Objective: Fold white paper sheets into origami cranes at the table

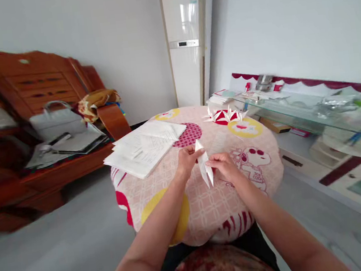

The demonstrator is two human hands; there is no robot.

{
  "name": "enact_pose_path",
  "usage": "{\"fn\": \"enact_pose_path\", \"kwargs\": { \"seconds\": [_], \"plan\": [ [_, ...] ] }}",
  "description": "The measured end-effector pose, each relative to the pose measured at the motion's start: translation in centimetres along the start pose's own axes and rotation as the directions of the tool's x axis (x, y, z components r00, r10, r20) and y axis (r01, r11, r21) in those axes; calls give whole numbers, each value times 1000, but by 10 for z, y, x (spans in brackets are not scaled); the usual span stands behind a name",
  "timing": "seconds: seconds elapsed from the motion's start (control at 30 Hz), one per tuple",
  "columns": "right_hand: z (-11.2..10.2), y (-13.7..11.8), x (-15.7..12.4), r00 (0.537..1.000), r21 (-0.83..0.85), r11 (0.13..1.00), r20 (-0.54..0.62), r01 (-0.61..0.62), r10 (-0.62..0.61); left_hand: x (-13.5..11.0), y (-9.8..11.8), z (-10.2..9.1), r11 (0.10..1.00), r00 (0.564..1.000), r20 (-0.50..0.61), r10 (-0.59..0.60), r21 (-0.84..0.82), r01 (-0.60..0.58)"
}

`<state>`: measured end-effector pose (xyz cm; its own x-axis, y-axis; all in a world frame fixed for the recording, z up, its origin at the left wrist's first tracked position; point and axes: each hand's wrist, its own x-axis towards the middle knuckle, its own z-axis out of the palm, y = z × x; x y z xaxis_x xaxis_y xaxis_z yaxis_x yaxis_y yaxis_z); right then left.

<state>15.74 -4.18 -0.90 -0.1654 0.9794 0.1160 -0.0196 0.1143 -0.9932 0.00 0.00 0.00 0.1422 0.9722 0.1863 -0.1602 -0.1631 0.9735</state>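
A folded white paper [203, 161], narrow and pointed at the top with two points at the bottom, is held above the round table. My left hand [187, 158] pinches its upper left edge. On the right side, lower down, the fingers of my right hand [222, 164] grip the same paper. Several folded paper cranes [227, 115] stand together near the table's far right edge. To the left lies a stack of written paper sheets [145, 150], its top sheets uneven.
A patterned cloth [202, 213] covers the table [171, 197]. On the left stands a wooden bench [34, 82] bearing a bag [57, 117] and folders. At right runs a glass-topped cabinet [308, 116] with assorted items. A tall white appliance [188, 73] stands in the corner.
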Motion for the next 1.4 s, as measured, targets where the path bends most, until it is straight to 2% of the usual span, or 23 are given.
{"fn": "enact_pose_path", "kwargs": {
  "seconds": [0.13, 0.27, 0.37, 0.57, 0.83, 1.03, 1.2, 1.4],
  "plan": [
    [-2, 7, 5, 988, 104, 994, -152, 11, 5, -2, -2, 2, 994, 981, 157, -112, 8, 112],
    [-3, 11, 8, 973, 165, 986, -230, 12, 27, -3, -4, 1, 988, 967, 207, -148, -10, 154],
    [-3, 11, 8, 977, 202, 979, -203, -28, 70, -3, -5, 2, 985, 971, 178, -159, -37, 168],
    [-3, 11, 7, 993, 224, 970, -35, -100, 111, -4, -3, 3, 974, 973, 135, -187, -106, 202],
    [-4, 13, 8, 988, 156, 984, -117, -85, 103, -3, -6, 0, 945, 932, 211, -295, -78, 317],
    [-3, 12, 7, 989, 122, 991, -128, -56, 72, -2, -9, 0, 960, 951, 172, -258, -67, 272],
    [-5, 9, 5, 993, 108, 993, -107, -38, 49, -3, -8, 2, 963, 951, 184, -249, -55, 263],
    [-3, 9, 6, 996, 133, 991, -76, -34, 44, -4, -4, 1, 981, 965, 177, -195, 45, 190]
  ]
}}
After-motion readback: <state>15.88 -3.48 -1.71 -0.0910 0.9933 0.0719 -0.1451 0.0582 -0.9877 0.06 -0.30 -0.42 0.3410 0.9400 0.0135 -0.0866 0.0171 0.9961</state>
